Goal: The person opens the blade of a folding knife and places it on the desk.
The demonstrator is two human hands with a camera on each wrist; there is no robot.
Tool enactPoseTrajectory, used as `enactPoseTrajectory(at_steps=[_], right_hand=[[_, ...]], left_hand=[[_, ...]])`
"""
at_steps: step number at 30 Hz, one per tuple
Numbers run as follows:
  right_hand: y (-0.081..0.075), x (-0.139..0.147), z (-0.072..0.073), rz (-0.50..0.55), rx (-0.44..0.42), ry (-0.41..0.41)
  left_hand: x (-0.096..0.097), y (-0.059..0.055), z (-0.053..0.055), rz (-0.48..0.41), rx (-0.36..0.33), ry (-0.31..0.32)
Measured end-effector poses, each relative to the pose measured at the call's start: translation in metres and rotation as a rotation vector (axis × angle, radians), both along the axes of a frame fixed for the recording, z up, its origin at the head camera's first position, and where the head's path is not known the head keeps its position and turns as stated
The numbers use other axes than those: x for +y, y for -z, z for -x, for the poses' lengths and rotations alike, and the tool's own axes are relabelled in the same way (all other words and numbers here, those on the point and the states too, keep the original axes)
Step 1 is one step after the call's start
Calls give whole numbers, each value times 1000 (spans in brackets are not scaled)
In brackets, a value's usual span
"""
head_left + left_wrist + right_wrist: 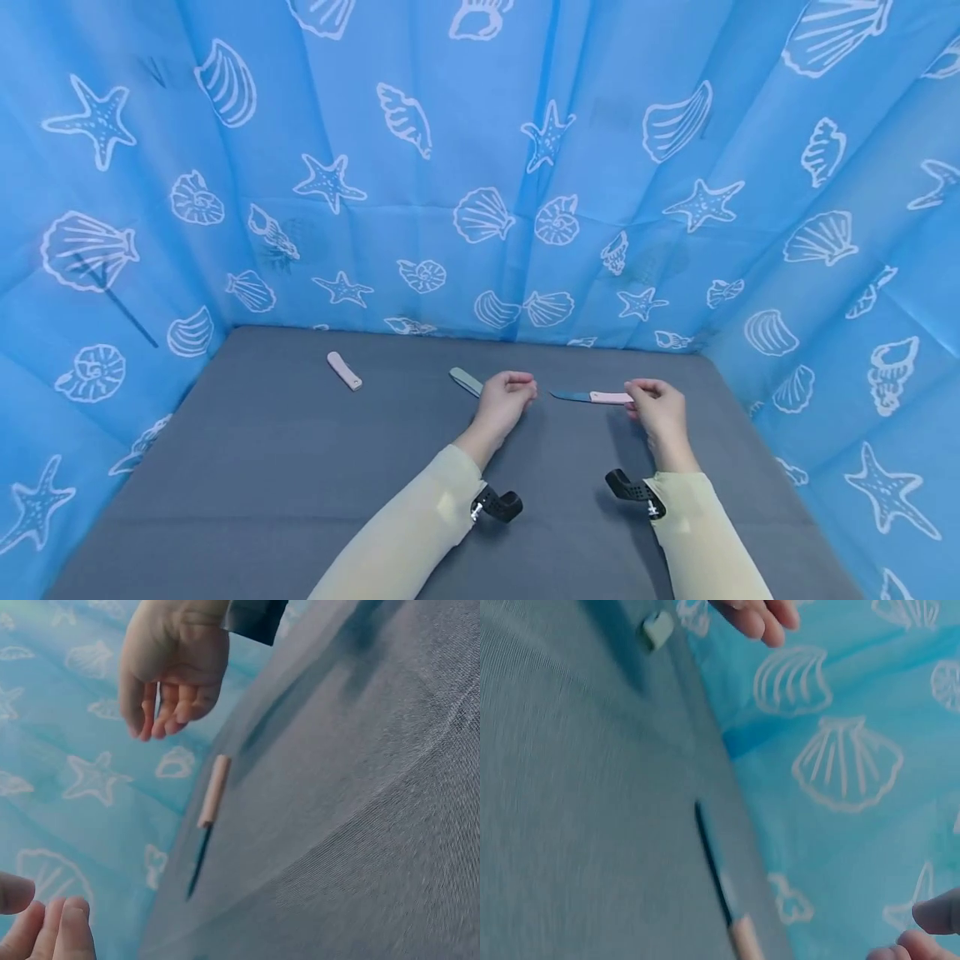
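An unfolded folding knife with a pale pink handle (611, 397) and a dark blue-teal blade (572, 396) lies on the grey table. My right hand (660, 412) hovers over its handle end, overlapping it in the head view; the left wrist view shows that hand (176, 667) apart from the knife, fingers loosely bent and holding nothing. To the left of the blade tip is my left hand (501, 408), raised above the table with a gap between thumb and fingers (71, 930). It partly hides a green folding knife (465, 380) lying behind it.
A closed pink folding knife (344, 371) lies farther left on the grey table (247, 467). Blue curtains (450, 275) printed with shells and starfish hang along the back and both sides. Black wrist mounts (498, 504) stick out from both sleeves.
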State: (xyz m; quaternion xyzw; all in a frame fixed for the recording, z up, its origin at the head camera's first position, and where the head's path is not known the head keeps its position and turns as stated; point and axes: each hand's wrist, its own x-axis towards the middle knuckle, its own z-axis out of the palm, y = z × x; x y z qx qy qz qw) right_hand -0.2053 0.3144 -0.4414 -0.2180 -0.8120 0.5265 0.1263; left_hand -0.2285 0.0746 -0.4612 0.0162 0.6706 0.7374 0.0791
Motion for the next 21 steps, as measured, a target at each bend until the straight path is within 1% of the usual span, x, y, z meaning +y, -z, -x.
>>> enactPoseTrajectory(at_steps=[4, 7, 10, 14, 16, 18, 21], right_hand=[[-6, -14, -4, 11, 12, -33], [-9, -25, -4, 34, 30, -66], [-10, -38, -2, 70, 55, -107], [-7, -56, 5, 113, 84, -162], [-4, -66, 9, 125, 89, -186], [-2, -76, 13, 134, 91, -212], [1, -92, 19, 134, 92, -248]], left_hand=[[-11, -6, -4, 26, 34, -17], [-22, -10, -6, 43, 57, -56], [-32, -12, -5, 52, 82, -111], [-43, -15, -3, 115, 122, -191], [-49, -16, -3, 151, 131, -236], [-53, -16, -1, 176, 123, -279], [-60, -14, 1, 187, 108, -335]])
